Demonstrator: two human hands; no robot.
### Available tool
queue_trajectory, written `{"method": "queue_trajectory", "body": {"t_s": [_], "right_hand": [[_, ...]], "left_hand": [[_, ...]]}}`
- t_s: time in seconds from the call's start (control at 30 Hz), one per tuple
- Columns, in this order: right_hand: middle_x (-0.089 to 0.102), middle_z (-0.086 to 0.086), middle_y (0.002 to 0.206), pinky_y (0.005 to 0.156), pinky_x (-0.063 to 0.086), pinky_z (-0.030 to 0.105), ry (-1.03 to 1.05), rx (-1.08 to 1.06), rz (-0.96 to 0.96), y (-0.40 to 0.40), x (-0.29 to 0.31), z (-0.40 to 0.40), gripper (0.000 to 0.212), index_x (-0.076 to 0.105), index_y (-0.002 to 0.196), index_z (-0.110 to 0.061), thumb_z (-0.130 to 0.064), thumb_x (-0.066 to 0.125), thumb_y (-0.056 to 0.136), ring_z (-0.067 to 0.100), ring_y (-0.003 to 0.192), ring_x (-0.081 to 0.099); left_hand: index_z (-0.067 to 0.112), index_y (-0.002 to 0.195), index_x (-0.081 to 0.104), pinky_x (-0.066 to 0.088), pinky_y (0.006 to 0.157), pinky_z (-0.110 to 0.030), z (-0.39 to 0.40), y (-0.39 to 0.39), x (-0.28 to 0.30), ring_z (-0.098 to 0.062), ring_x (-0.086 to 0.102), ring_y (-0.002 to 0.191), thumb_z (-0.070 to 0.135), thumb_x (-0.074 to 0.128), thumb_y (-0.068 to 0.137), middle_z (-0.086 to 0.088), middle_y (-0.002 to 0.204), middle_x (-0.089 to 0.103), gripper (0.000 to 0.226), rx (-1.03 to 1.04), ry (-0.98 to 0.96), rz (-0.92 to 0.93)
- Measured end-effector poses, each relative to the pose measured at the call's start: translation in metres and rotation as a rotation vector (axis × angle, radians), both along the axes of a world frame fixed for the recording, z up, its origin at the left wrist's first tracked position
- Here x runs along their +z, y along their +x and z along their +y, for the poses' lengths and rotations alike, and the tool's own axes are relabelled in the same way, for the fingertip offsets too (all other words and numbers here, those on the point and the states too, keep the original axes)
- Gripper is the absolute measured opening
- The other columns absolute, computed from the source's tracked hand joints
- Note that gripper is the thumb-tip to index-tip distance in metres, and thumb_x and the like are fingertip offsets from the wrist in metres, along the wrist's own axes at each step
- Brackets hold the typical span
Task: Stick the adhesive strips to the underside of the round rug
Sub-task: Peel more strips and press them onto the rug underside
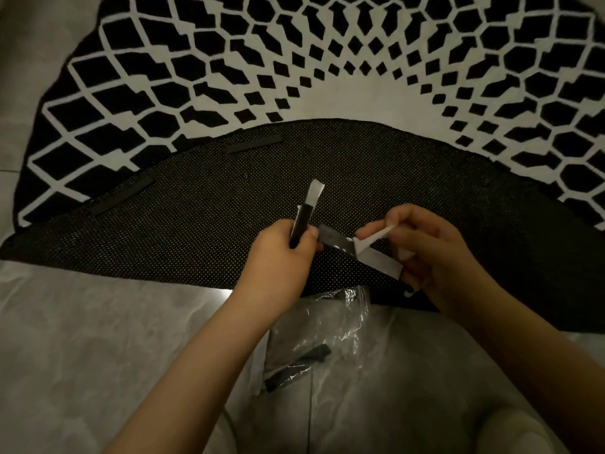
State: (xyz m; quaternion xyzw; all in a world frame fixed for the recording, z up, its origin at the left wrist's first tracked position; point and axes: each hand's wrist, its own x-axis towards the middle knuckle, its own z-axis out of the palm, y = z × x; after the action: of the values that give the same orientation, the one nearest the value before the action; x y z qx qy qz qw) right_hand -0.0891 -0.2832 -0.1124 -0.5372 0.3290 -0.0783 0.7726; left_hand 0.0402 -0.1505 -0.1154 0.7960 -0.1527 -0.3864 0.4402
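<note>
The round rug (327, 60) takes up most of the floor (65, 322), black with a white net pattern that shrinks toward a pale middle. Its near edge is folded back over the top, so a broad flap of dark dotted underside (196, 224) lies face up, reaching from the left edge of the rug across to the right. Two black adhesive strips are already stuck on that flap: one (254, 143) near the fold's far edge, another (122, 195) toward the left edge, well apart from each other.

Nearer the person, a crumpled clear plastic bag (327, 332) lies on the floor at the rug's near edge, with dark strips (296, 365) showing through it.

Over the flap, the left hand (281, 257) is curled round an upright black strip (301, 224) with a white paper end, and also pinches one end of a second strip (335, 240). The right hand (425, 247) pinches the white backing paper (376, 253), partly peeled off that second strip.
</note>
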Motion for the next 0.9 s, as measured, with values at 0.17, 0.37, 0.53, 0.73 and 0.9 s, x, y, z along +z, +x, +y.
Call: {"method": "queue_trajectory", "body": {"t_s": [0.17, 0.37, 0.53, 0.73, 0.9], "right_hand": [[0.071, -0.007, 0.077, 0.038, 0.035, 0.014, -0.092, -0.025, 0.094, 0.000, 0.000, 0.004, 0.021, 0.055, 0.092, -0.016, 0.005, 0.053, 0.086, 0.006, 0.054, 0.055], [0.070, -0.009, 0.067, 0.048, 0.041, 0.007, -0.205, 0.065, 0.105, 0.003, 0.008, 0.007, 0.013, 0.072, 0.086, -0.011, -0.012, 0.066, 0.075, -0.003, 0.054, 0.060], [0.073, -0.010, 0.078, 0.036, 0.034, 0.018, -0.223, 0.193, 0.067, 0.002, 0.007, 0.012, 0.016, 0.064, 0.090, -0.007, -0.018, 0.055, 0.083, 0.005, 0.038, 0.037], [0.067, -0.011, 0.064, 0.035, 0.028, 0.015, -0.132, 0.119, 0.047, 0.001, -0.003, 0.008, 0.013, 0.061, 0.083, -0.008, -0.020, 0.057, 0.084, 0.000, 0.036, 0.030], [0.041, -0.005, 0.058, 0.045, 0.022, 0.018, 0.025, -0.143, 0.024, 0.000, 0.003, -0.023, 0.021, 0.061, 0.069, -0.021, -0.018, 0.053, 0.088, 0.006, 0.047, 0.030]], "left_hand": [[0.019, 0.069, 0.056, 0.036, 0.061, -0.032, 0.000, -0.001, -0.004, -0.011, 0.039, 0.052, 0.022, 0.050, 0.096, 0.007, 0.054, 0.042, 0.027, -0.011, 0.016, 0.022], [0.015, 0.074, 0.056, 0.040, 0.062, -0.034, 0.000, 0.000, -0.012, -0.015, 0.044, 0.056, 0.023, 0.050, 0.096, 0.003, 0.059, 0.046, 0.024, 0.029, 0.069, 0.018], [0.002, 0.093, 0.056, 0.044, 0.068, -0.037, 0.009, 0.010, -0.037, -0.026, 0.051, 0.070, 0.022, 0.045, 0.097, -0.011, 0.078, 0.052, 0.023, 0.200, 0.224, -0.035], [0.009, 0.084, 0.054, 0.044, 0.072, -0.044, 0.012, 0.015, -0.047, -0.024, 0.045, 0.069, 0.024, 0.046, 0.097, -0.006, 0.072, 0.047, 0.021, 0.354, 0.183, 0.053], [-0.003, 0.115, 0.053, 0.051, 0.064, -0.047, 0.008, 0.014, -0.051, -0.042, 0.055, 0.067, 0.021, 0.041, 0.098, -0.028, 0.079, 0.056, 0.032, 0.599, 0.130, 0.064]]}}
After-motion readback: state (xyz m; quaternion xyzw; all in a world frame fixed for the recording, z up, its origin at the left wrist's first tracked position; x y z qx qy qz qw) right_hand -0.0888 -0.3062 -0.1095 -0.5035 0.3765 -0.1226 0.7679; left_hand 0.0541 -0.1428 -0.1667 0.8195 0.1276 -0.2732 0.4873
